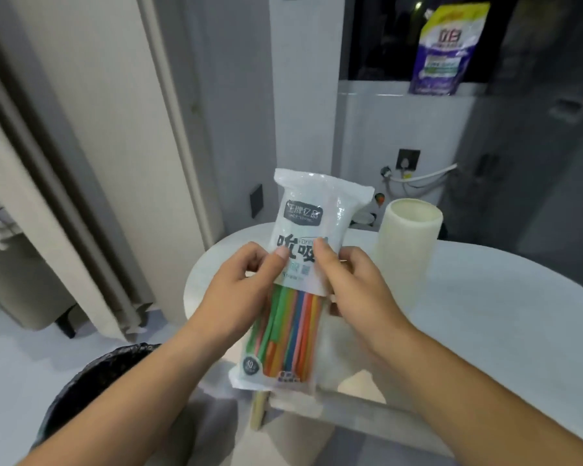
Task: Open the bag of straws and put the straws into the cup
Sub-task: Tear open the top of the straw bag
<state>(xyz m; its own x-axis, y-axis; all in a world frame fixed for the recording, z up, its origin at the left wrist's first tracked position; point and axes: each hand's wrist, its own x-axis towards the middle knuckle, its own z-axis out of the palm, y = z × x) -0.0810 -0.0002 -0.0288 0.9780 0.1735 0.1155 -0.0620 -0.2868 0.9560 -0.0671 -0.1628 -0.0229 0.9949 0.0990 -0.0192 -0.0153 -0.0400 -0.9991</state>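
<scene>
Straws [293,327] in one sealed plastic bag [303,210] stand upright in the air, just to the left of the cup [408,250] and nearer the person than it. I can't count them through the wrapper, but I make out green, orange, pink, yellow and blue ones packed side by side in the clear lower half, and a small round mark near the bottom reads 40.

Two hands hold the bag around its middle. The left hand [239,290] pinches it with the thumb pressed flat on the printed front and the other fingers curled behind. The right hand [357,287] grips the opposite edge the same way, thumb on the front, fingers wrapped round the back. The two thumbs sit close together, not quite touching.

One tall pale cup stands upright on the white table [502,314], mouth open. Below and well left of the cup, on the floor, sits one bin lined with a black sack [91,391]. High above the cup, one purple and yellow pouch [448,52] rests on a ledge. Far left of the cup hangs a beige curtain [81,163].
</scene>
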